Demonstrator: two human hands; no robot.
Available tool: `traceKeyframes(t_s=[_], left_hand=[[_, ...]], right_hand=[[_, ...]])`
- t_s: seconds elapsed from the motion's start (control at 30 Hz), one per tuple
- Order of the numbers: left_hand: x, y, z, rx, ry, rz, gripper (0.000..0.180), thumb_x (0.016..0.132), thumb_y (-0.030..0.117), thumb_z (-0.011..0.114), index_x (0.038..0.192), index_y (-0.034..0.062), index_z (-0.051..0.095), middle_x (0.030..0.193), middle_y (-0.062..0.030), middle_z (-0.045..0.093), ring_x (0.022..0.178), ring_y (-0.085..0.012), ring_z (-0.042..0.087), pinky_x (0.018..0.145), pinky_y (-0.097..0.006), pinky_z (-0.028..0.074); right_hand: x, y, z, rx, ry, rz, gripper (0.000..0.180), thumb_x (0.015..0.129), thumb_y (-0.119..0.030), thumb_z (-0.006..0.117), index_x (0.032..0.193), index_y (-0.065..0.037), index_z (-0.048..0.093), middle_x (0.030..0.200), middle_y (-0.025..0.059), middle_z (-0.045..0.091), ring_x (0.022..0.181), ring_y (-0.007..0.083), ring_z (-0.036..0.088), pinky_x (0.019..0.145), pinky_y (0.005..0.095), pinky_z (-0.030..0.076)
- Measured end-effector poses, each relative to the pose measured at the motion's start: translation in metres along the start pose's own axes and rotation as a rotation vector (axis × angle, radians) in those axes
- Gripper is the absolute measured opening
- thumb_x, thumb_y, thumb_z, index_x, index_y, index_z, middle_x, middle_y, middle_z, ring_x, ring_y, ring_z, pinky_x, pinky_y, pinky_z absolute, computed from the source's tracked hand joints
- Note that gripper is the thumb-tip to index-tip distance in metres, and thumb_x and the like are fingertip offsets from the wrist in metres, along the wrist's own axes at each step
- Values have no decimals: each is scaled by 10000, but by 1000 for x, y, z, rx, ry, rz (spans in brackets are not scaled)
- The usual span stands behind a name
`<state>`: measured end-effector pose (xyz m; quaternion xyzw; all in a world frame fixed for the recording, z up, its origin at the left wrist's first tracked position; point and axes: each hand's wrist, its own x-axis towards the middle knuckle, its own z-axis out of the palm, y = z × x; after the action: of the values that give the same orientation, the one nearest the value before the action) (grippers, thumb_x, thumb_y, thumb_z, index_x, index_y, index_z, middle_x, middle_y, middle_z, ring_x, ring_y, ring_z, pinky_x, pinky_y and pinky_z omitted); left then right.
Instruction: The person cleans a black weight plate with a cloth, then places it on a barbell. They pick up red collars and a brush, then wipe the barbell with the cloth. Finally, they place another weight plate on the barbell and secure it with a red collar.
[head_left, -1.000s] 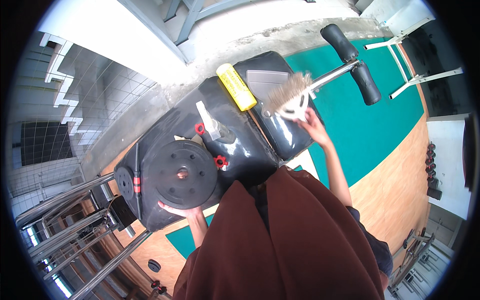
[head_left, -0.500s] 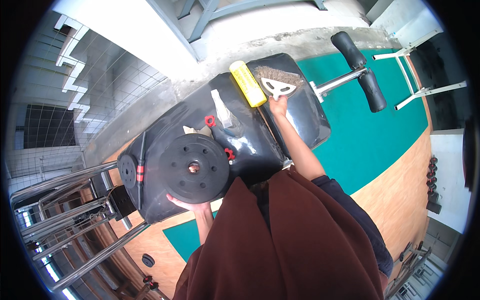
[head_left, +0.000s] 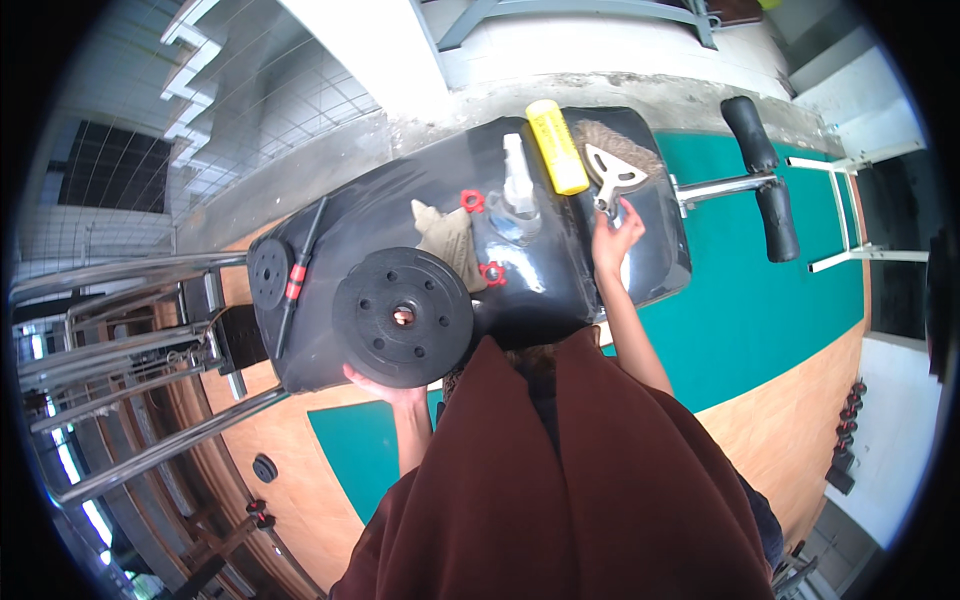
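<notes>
My left hand [head_left: 376, 390] is wrapped under the lower edge of a black weight plate [head_left: 362, 340] and holds it tilted up over the bench; a fingertip shows through its centre hole. On the far right part of the black padded bench [head_left: 380, 190] lies a brush [head_left: 622, 160] with brown bristles and a pale frame. Just by the end of its handle is my right hand [head_left: 618, 240], open, fingers apart. Left of the brush lies a yellow canister [head_left: 557, 147]. A clear spray bottle [head_left: 516, 185] with a white head and a crumpled beige cloth [head_left: 447, 237] are nearer the plate.
Red star-shaped collars [head_left: 472, 201] lie on the bench. At its left end are a smaller weight plate [head_left: 270, 273] and a black dumbbell bar [head_left: 302, 275] with red bands. Metal rails [head_left: 150, 266] stand left. Padded rollers [head_left: 750, 135] stick out right, over green matting [head_left: 720, 330].
My right hand has drawn back from the brush and let go of its handle. The plate in my left hand tips slightly, uncovering more of the cloth. The whole view has shifted.
</notes>
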<state>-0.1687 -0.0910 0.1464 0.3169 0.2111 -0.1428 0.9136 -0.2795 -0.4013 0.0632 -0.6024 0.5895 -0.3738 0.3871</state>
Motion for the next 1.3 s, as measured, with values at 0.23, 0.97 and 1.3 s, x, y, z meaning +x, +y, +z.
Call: traceKeyframes(t_s=[0.23,0.97,1.3], left_hand=[[13,62,-48,-28,32,51,675,799,591,459,1263,101,477,1332,-102,445,1191,-293,436,998,-467,356],[122,284,-143,28,-47,137,597,799,496,473,1216,71,500,1228,-111,527,1104,-279,514,931,-411,438],[127,330,-191,78,-62,145,595,776,471,499,1180,35,514,1180,-130,560,1054,-273,553,881,-395,472]], right_hand=[[-107,-24,-31,148,-458,-274,175,820,-28,577,989,-32,527,902,60,562,798,134,544,682,259,445],[-317,-93,389,-865,-916,-1321,559,730,-176,616,1254,-97,438,1276,97,437,1248,240,356,1042,427,264],[-293,-136,272,-912,-1193,-1134,315,692,-340,701,917,-126,649,972,101,577,832,297,619,701,394,504]])
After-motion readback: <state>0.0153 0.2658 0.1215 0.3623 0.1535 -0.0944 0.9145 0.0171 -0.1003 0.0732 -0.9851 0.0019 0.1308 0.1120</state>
